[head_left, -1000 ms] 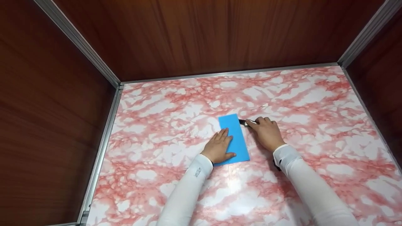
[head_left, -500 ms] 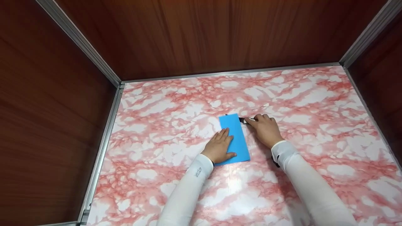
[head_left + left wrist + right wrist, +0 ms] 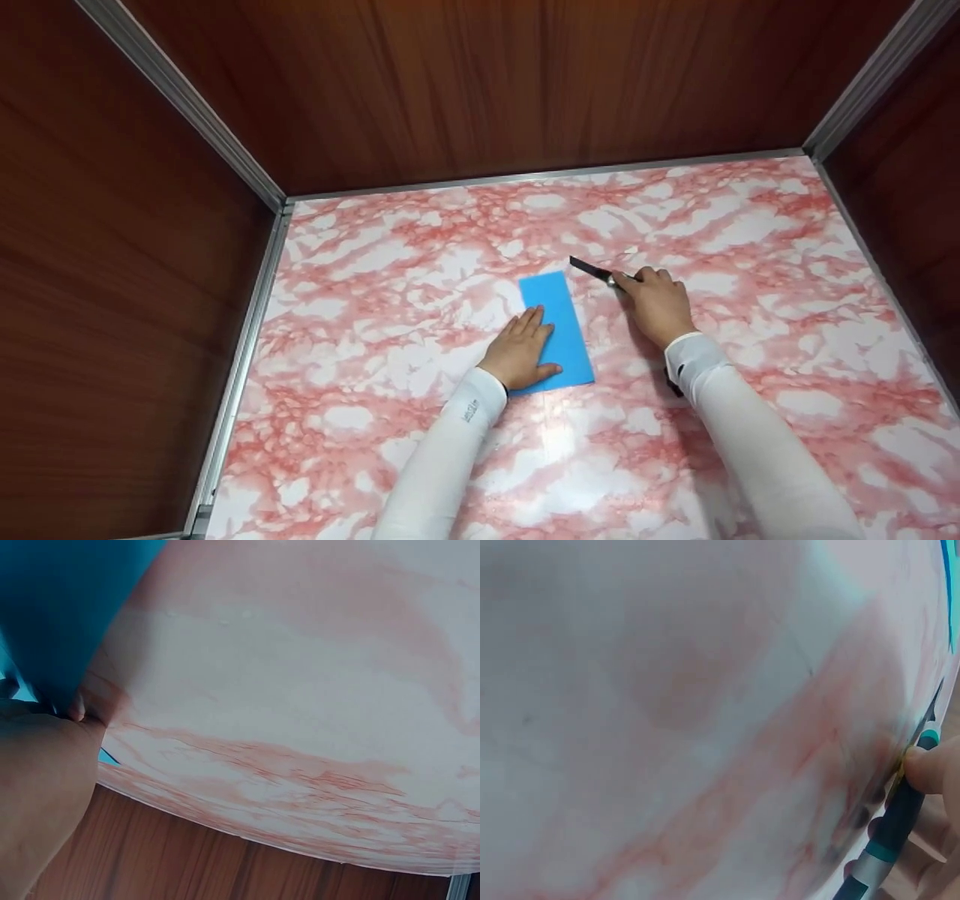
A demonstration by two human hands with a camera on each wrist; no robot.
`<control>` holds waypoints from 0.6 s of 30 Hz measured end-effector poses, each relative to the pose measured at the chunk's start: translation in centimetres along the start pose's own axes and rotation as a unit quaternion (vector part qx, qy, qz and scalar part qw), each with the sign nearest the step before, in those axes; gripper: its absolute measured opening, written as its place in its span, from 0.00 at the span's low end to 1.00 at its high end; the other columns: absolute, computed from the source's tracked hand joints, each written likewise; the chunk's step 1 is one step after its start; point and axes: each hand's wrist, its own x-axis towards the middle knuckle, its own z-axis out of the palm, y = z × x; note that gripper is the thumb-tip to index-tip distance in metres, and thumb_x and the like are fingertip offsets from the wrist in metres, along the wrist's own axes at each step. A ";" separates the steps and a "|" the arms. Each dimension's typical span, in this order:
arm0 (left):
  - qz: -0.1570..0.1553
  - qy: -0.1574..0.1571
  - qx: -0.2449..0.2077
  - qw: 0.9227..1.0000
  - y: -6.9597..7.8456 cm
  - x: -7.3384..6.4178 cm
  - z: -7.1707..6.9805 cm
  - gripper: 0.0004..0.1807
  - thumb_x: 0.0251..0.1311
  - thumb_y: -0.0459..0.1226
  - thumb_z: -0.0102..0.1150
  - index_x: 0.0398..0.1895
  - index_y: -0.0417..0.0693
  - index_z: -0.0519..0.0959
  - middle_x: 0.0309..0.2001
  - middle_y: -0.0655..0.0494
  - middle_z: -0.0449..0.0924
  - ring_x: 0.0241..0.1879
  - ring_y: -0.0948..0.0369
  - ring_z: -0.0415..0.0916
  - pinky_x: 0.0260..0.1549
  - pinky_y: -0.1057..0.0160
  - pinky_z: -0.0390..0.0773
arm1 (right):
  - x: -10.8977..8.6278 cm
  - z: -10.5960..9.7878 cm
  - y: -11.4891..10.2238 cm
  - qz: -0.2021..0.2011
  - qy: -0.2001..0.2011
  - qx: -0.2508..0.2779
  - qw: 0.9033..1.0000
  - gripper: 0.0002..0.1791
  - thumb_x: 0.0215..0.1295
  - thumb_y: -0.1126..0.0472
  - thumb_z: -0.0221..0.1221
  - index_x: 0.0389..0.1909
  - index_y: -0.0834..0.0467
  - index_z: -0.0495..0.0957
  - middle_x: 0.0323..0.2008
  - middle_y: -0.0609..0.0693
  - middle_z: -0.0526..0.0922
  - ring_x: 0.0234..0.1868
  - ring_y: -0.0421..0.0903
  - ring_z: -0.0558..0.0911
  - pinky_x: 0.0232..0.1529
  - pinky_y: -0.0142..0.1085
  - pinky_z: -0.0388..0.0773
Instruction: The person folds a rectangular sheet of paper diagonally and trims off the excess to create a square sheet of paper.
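Note:
A blue sheet of paper [image 3: 568,352], seemingly folded, lies on the table in the head view. My left hand [image 3: 519,352] rests flat on its left part, fingers spread and pressing it down. In the left wrist view the blue paper [image 3: 67,607] fills the upper left, beside the left hand [image 3: 45,772]. My right hand [image 3: 658,306] grips a utility knife [image 3: 592,269] by its handle, right of the paper. Its dark blade points up and left, its tip just beyond the paper's top right corner. The right wrist view shows the knife's dark handle [image 3: 900,817] with teal and silver bands.
The table [image 3: 360,300] has a red and white marbled surface. Dark wood panels [image 3: 480,90] stand behind it and on both sides, with metal rails [image 3: 247,330] along the edges. White sleeves cover both forearms.
Half a second ago the knife's blade lay under or inside the paper, its tip showing past the top edge. The right hand has drawn it out to the right. The left hand has stayed put.

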 end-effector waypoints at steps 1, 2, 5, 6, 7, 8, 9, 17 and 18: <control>-0.001 -0.001 0.000 1.000 0.0 -0.1 0.0 0.46 0.72 0.62 0.51 0.82 0.48 0.54 0.83 0.44 0.40 0.81 0.52 0.35 0.77 0.52 0.41 | -0.1 0.0 0.1 0.000 0.001 0.004 1.000 0.25 0.72 0.62 0.61 0.69 0.51 0.77 0.49 0.65 0.77 0.49 0.67 0.75 0.40 0.63 0.72; -0.002 -0.003 -0.002 1.000 0.0 -0.1 0.0 0.46 0.72 0.62 0.51 0.82 0.48 0.54 0.83 0.45 0.39 0.81 0.52 0.35 0.77 0.53 0.41 | -0.2 0.0 0.1 0.001 0.003 0.007 1.000 0.26 0.71 0.63 0.62 0.69 0.51 0.77 0.49 0.65 0.77 0.48 0.67 0.75 0.39 0.62 0.72; 0.000 -0.001 -0.006 1.000 0.0 -0.3 -0.1 0.45 0.72 0.62 0.51 0.82 0.48 0.54 0.83 0.45 0.39 0.81 0.52 0.35 0.77 0.53 0.41 | -0.6 -0.1 0.6 0.006 0.017 0.012 1.000 0.27 0.70 0.64 0.63 0.69 0.52 0.77 0.47 0.65 0.78 0.47 0.66 0.75 0.37 0.61 0.72; 0.000 0.000 -0.007 1.000 0.0 -0.3 -0.1 0.45 0.72 0.62 0.52 0.82 0.48 0.54 0.83 0.45 0.40 0.81 0.52 0.35 0.77 0.53 0.41 | -0.8 -0.2 0.8 0.008 0.024 0.014 1.000 0.27 0.69 0.64 0.64 0.69 0.53 0.77 0.46 0.65 0.78 0.46 0.66 0.75 0.36 0.61 0.72; -0.001 0.001 -0.007 1.000 0.0 -0.3 -0.1 0.45 0.72 0.62 0.52 0.82 0.48 0.54 0.83 0.45 0.40 0.81 0.52 0.35 0.77 0.53 0.41 | -1.0 -0.4 1.1 0.009 0.031 0.015 0.999 0.27 0.69 0.65 0.64 0.69 0.53 0.77 0.45 0.65 0.78 0.45 0.66 0.75 0.35 0.61 0.72; 0.000 0.002 -0.008 1.000 0.0 -0.3 -0.1 0.45 0.72 0.62 0.52 0.82 0.48 0.55 0.83 0.45 0.40 0.81 0.52 0.36 0.77 0.53 0.41 | -1.3 -0.6 1.4 0.010 0.039 0.017 0.999 0.27 0.69 0.65 0.64 0.69 0.54 0.77 0.45 0.65 0.78 0.44 0.66 0.76 0.35 0.60 0.72; 0.000 0.002 -0.008 1.000 0.0 -0.4 -0.1 0.45 0.72 0.62 0.52 0.82 0.48 0.55 0.83 0.45 0.40 0.81 0.52 0.36 0.77 0.53 0.41 | -1.5 -0.9 1.7 0.014 0.045 0.020 0.999 0.27 0.69 0.65 0.64 0.69 0.54 0.76 0.44 0.65 0.78 0.44 0.66 0.76 0.34 0.60 0.72; 0.008 0.008 -0.008 1.000 -0.1 -0.3 -0.1 0.44 0.72 0.61 0.52 0.82 0.46 0.55 0.82 0.43 0.41 0.81 0.51 0.36 0.77 0.52 0.42 | -4.2 -3.4 5.5 0.070 0.057 0.036 0.995 0.31 0.72 0.61 0.63 0.74 0.54 0.70 0.44 0.66 0.78 0.42 0.66 0.76 0.32 0.61 0.72; 0.009 0.008 -0.009 1.000 -0.1 -0.3 -0.1 0.44 0.73 0.60 0.52 0.82 0.46 0.55 0.82 0.43 0.41 0.81 0.51 0.37 0.77 0.52 0.42 | -4.6 -3.6 5.9 0.078 0.054 0.036 0.995 0.31 0.72 0.61 0.63 0.75 0.55 0.69 0.44 0.67 0.77 0.42 0.67 0.76 0.32 0.62 0.72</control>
